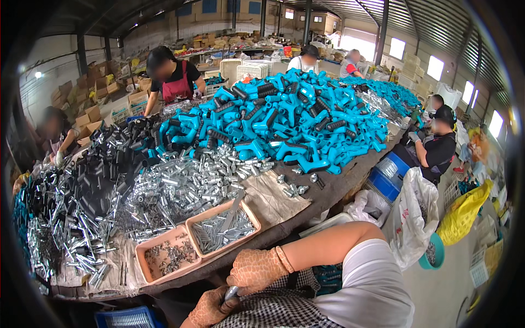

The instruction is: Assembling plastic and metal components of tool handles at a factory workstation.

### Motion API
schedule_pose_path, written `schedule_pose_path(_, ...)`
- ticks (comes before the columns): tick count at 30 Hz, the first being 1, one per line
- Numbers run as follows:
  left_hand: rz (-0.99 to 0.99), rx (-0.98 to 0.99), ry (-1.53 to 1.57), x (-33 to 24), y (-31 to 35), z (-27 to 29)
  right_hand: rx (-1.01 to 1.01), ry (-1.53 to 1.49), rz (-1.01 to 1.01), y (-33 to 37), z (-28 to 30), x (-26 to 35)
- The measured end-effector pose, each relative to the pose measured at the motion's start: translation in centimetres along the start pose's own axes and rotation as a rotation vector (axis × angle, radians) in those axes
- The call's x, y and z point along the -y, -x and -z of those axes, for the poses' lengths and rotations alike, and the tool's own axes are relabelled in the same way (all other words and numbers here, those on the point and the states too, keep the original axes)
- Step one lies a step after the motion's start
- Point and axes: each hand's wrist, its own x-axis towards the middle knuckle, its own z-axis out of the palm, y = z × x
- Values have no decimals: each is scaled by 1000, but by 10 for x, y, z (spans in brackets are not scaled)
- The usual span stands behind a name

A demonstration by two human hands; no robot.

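Both my hands wear orange patterned gloves and are close together over my checked apron, just below the table's front edge. My left hand [210,309] is closed around a short shiny metal cylinder [231,293], its end sticking out between the fingers. Above it, my right hand [254,270] is curled into a closed grip, its fingertips next to that cylinder. Whatever it holds is hidden. Nearest on the table are a pink tray [141,257] of small metal bits and a second pink tray [252,214] with thin metal pins and a flat metal strip.
A large heap of teal and black plastic housings [295,117] covers the table's middle. Silver metal cylinders [202,177] and black parts [104,169] lie left of it. A blue crate [128,318] stands below the edge; white sacks [413,213] are at right. Several people work around the table.
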Motion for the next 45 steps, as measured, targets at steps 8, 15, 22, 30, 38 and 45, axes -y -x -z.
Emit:
schedule_pose_path(8,-139,-277,-703,-16,-11,-15,-51,46,-57,5,1,-7)
schedule_pose_path(15,-98,-349,-1066,-16,-18,-20,42,-684,-307,6,-60,-42)
schedule_pose_path(22,6,-215,-1109,-13,-11,-5,17,-206,-209,1,-39,-22)
schedule_pose_path(30,383,411,-75,14,-10,22,104,8,-69,4,-35,10)
schedule_pose_path(38,-85,-237,-1399,0,6,-26,437,-1875,-743,5,-99,-27)
schedule_pose_path(45,40,-108,-990,-1,0,2,-3,-328,-174,-4,-63,-28)
